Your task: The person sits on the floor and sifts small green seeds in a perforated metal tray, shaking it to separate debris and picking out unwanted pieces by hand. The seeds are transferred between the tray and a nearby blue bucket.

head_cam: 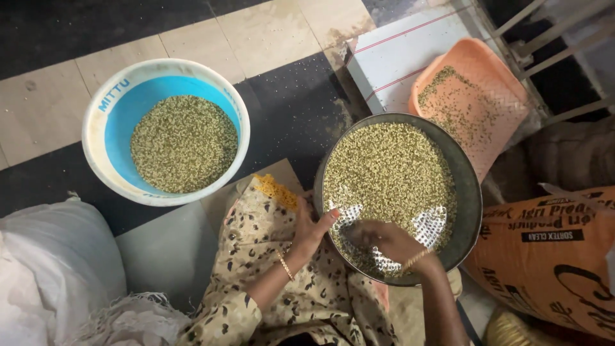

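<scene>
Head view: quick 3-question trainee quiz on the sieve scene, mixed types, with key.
1. True or false: the left hand grips the rim of the sieve.
2. Which vessel holds the thinnest layer of grain? A) blue tub B) sieve C) orange tray
3. Fill in: the right hand works inside the ____, where bare mesh shows through the grain.

Key:
1. True
2. C
3. sieve

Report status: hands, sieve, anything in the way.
Left hand grips sieve rim. Right hand spread open in the grain. Nothing obstructing.
</scene>
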